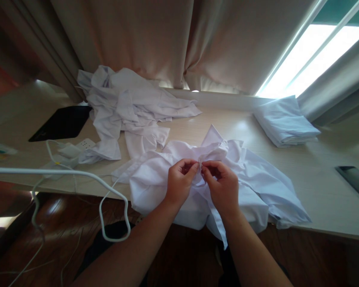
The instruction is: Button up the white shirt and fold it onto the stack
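A white shirt [161, 171] lies spread over the front edge of the table, its collar and sleeves loosely bunched. Near the collar, my left hand [182, 175] pinches the fabric between thumb and fingers. My right hand [221, 179] grips the same part from the other side, and the fingertips of both hands almost meet. Whatever small detail lies between them, perhaps a button, is too small to make out. A narrow strip of the cloth hangs down below my hands past the table edge.
Another crumpled white garment [131, 95] lies at the back left. A folded white cloth stack [284, 123] sits at the right, with a phone [356, 181] beyond it. At left are a black mat [61, 122], a power strip [85, 144] and a white cable [77, 172].
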A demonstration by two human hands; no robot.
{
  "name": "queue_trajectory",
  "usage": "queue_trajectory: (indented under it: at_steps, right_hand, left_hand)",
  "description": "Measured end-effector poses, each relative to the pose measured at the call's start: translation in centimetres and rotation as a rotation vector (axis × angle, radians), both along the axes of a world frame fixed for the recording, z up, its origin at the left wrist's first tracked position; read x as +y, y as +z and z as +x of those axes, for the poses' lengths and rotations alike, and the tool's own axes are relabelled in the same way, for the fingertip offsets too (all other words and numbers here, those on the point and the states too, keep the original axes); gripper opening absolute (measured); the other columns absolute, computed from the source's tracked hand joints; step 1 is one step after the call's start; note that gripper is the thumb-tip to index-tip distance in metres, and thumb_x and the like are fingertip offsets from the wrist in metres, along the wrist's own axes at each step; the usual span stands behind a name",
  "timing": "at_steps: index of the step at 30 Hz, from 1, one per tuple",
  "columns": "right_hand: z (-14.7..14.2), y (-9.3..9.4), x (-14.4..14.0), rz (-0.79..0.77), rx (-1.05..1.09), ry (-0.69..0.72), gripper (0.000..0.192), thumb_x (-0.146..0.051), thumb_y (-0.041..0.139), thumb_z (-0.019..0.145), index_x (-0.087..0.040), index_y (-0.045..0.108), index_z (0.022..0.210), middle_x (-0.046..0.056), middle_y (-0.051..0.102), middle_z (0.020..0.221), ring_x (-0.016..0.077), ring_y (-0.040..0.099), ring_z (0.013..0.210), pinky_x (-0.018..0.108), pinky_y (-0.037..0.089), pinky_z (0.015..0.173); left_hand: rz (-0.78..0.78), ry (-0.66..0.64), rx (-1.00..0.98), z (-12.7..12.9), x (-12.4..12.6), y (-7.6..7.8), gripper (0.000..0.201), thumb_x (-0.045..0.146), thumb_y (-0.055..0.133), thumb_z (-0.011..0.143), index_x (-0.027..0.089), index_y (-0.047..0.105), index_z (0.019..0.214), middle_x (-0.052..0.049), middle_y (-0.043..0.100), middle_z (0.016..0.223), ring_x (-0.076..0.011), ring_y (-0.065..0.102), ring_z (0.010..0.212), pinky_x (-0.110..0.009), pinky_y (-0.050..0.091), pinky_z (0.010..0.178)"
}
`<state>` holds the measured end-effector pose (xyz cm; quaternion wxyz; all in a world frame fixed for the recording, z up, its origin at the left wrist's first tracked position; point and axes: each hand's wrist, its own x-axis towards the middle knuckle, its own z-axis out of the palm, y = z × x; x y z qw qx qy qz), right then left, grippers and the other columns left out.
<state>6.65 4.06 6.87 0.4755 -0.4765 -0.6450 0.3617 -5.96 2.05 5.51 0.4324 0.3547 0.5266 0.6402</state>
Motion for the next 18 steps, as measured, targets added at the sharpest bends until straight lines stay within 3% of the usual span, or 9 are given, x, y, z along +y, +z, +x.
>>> queue_trajectory:
  at_steps: [18]
  right_hand:
    - [0.18, 0.13, 0.04, 0.028, -0.038, 0.012, 0.014, -0.029, 0.066, 0.089, -0.021, 0.075, 0.096, 0.005, 0.074, 0.086, 0.0174, 0.069, 0.073, 0.032, 0.058, 0.071]
  left_hand:
    - [-0.041, -0.048, -0.040, -0.41, 0.09, -0.02, 0.025, 0.038, 0.075, 0.080, 0.015, 0.072, 0.089, -0.003, 0.071, 0.084, -0.0121, 0.060, 0.073, -0.023, 0.046, 0.069]
